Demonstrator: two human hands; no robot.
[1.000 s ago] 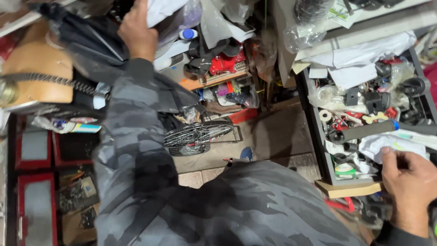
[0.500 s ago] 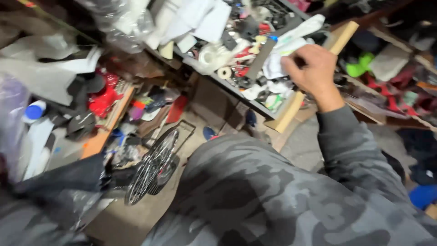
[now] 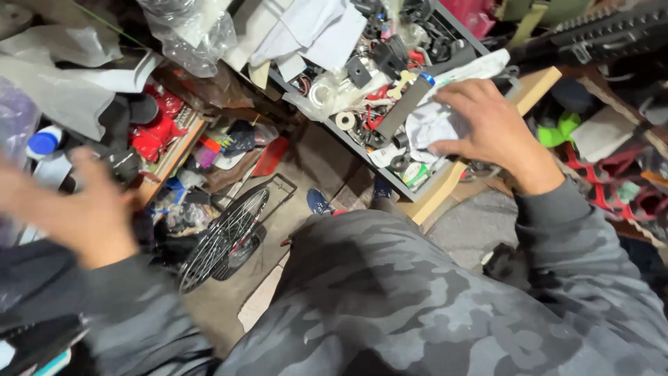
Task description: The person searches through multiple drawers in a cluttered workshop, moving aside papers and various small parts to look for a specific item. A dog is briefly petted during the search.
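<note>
The right hand presses spread fingers on crumpled white paper in a cluttered dark tray. The left hand is blurred; its grip cannot be told.

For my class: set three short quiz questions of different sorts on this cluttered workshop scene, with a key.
1. True or false: the right hand rests on white crumpled paper in the parts tray.
2. What stands on the floor near the left hand: A a spoked wheel, B a ladder, C a bucket?
3. Fill in: the cap of the white bottle is ____.

Key: 1 true; 2 A; 3 blue.
</note>
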